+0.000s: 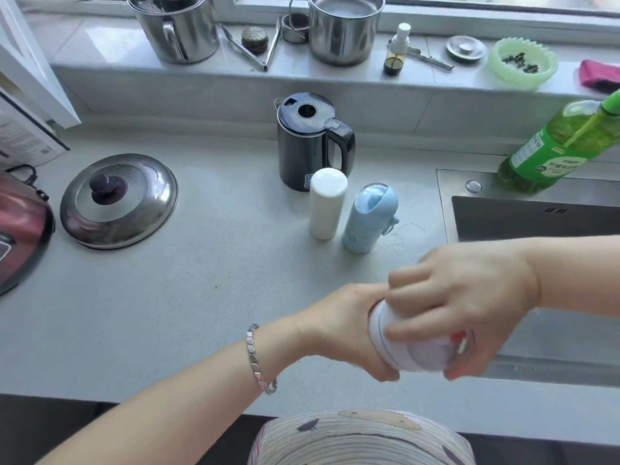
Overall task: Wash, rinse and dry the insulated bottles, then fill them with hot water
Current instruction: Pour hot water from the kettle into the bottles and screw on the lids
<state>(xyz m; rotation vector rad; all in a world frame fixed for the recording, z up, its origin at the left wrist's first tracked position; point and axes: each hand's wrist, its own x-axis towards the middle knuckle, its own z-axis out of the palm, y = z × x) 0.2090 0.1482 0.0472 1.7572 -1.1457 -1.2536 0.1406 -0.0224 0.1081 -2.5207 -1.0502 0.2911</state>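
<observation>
L hand (345, 327) is gripping the held bottle (412, 350) round its body from the left side. Its fingers are wrapping behind the bottle and mostly hidden, w/ the thumb curling under. R hand (469, 297) is coming over the top and right end of the same bottle, w/ its fingers (419, 327) spread and curled onto it. Whether they are on a cap or on the body, can't tell, since that part is blurry. The held bottle is whitish w/ a thin line and a red mark. It is tilting, up off the counter (218, 280), at the front edge just left of the sink (536, 219). A silver bracelet (256, 359) is sitting on the L wrist.

Two more bottles are standing upright mid-counter, just beside each other: a white bottle (327, 204) and a blue bottle (369, 219) w/ a domed lid. The black kettle (312, 142) is standing right behind the white one, lid shut, handle pointing right.

A green detergent bottle (553, 146) is standing at the sink's back corner. A steel pot lid (119, 201) is lying flat on the counter at the left, near a red appliance (20, 226) at the frame edge. The windowsill (100, 45) is carrying two steel pots, tongs (250, 52), a small spray bottle (397, 50), a green bowl (523, 62) and a pink cloth (600, 75).
</observation>
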